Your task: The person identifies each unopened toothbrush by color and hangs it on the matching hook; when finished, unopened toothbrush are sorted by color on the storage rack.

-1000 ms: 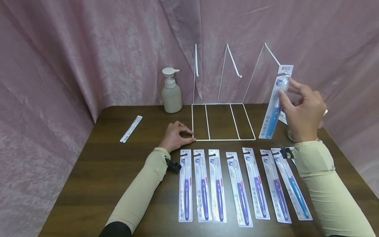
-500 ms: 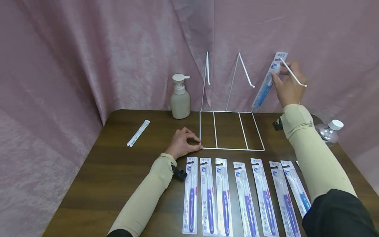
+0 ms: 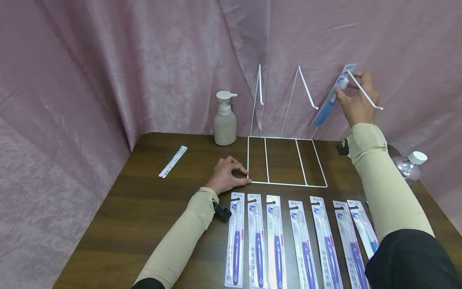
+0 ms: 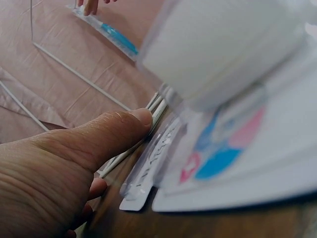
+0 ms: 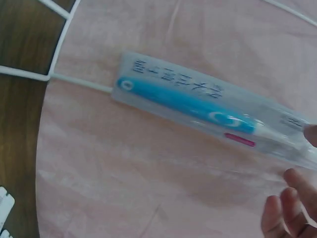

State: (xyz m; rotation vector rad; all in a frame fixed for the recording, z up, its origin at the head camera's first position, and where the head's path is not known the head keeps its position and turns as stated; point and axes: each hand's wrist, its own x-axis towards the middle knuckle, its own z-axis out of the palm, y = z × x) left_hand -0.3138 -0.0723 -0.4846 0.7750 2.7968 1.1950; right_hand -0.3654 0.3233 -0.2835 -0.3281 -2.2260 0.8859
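My right hand is up at the white wire rack's right prong, with thumb and fingers at the edges of a packaged blue toothbrush. The pack slants, its top at the rear end of that prong, which seems to run through the pack's slot. In the right wrist view, the blue handle shows through clear plastic. My left hand pinches the front left corner of the wire rack; in the left wrist view its thumb lies on the white wire.
Several packaged toothbrushes lie in a row before the rack. A pump bottle stands left of it, and a narrow white packet lies farther left. Beside the right forearm is a clear bottle with a white cap. A pink curtain hangs behind.
My right hand has carried the blue toothbrush pack up and back to the rear of the right prong. The left hand keeps its hold on the rack corner. The head view has shifted slightly.
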